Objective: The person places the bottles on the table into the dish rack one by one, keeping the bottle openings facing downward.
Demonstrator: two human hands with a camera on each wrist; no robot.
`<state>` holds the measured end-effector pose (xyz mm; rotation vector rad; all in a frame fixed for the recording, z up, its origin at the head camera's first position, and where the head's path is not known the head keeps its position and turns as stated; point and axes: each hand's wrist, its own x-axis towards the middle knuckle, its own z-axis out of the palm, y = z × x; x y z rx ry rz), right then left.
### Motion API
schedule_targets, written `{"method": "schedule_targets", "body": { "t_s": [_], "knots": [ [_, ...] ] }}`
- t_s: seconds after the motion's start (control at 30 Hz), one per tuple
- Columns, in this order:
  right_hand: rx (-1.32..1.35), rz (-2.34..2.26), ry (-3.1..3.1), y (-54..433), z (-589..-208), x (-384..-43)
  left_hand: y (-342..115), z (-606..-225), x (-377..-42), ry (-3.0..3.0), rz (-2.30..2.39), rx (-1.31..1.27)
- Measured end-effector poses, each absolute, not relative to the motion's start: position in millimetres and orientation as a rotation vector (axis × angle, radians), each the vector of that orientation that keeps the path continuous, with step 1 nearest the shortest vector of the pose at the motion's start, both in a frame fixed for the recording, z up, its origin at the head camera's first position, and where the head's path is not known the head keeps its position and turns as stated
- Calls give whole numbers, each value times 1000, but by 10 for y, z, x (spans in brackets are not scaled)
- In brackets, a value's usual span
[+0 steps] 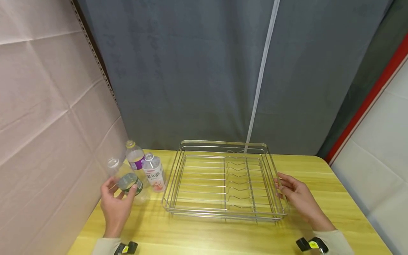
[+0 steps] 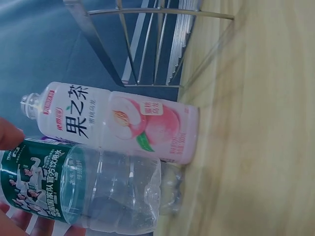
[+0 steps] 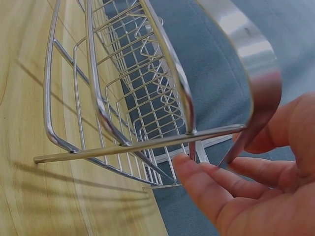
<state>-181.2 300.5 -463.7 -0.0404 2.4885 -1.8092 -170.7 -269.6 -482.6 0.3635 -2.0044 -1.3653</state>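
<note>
My left hand grips a clear plastic bottle round its green label, with the thumb on one side and fingers on the other. In the left wrist view its base appears slightly off the table. Beside it stands a clear bottle with a pink peach label. Behind, in the head view, is a bottle with a purple label and yellowish neck. My right hand holds the right side of a metal wire dish rack, its thumb and fingers about the flat band there.
A light wooden table carries the rack and bottles. Grey-blue curtain hangs behind the table's back edge. Pale cloth closes the left side near the bottles, and a white panel stands at right.
</note>
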Motion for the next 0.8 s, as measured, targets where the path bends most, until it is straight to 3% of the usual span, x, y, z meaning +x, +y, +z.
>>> {"method": "schedule_targets", "body": {
  "t_s": [0.8],
  "knots": [
    [-50,-1798,2493,2998,-4602,-1820,-2452,-4414,-1508,-1879,-1395,142]
  ]
}}
